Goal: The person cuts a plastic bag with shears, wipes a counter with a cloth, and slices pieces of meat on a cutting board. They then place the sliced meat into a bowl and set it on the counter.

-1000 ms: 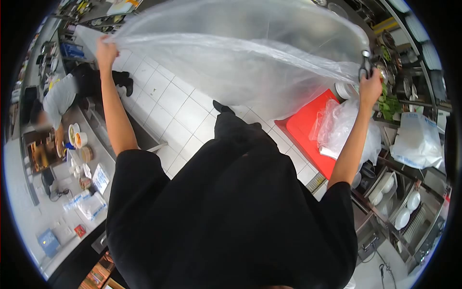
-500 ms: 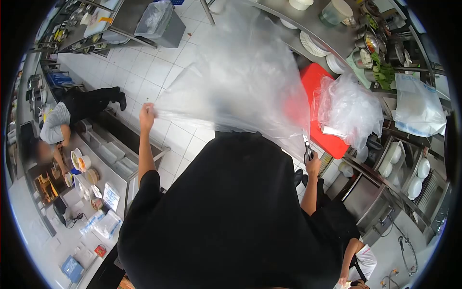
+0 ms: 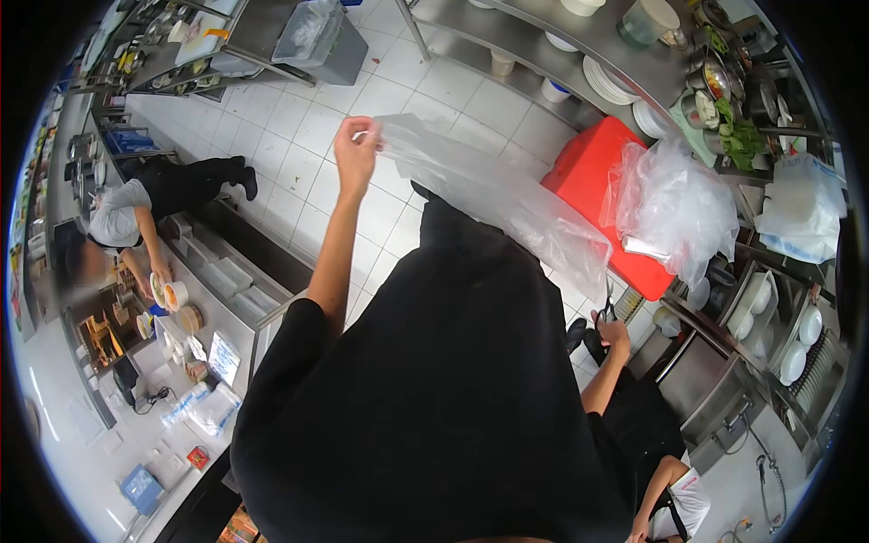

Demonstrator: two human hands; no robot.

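Note:
A sheet of clear plastic (image 3: 507, 195) stretches in front of my body, from the upper middle down to the right. Its upper left end is pinched in my left hand (image 3: 358, 149), fingers closed on it. My right hand (image 3: 613, 333) is wrapped round the handles of a pair of scissors (image 3: 607, 310), whose blades point up beside the plastic's lower right corner. Whether the blades touch the plastic I cannot tell. Beyond that corner a red board or lid (image 3: 588, 172) carries a heap of crumpled clear plastic (image 3: 674, 204).
At the left, a person (image 3: 122, 214) leans over a counter holding bowls (image 3: 174, 295). Another person (image 3: 683, 498) stands at the lower right near a sink. Steel shelves (image 3: 471, 41) with plates run along the top. A grey bin (image 3: 339, 59) stands on the tiled floor.
The wide, billowing plastic has collapsed into a narrow strip. My left hand has moved up and right with its end. My right hand and the scissors have shifted slightly down and right.

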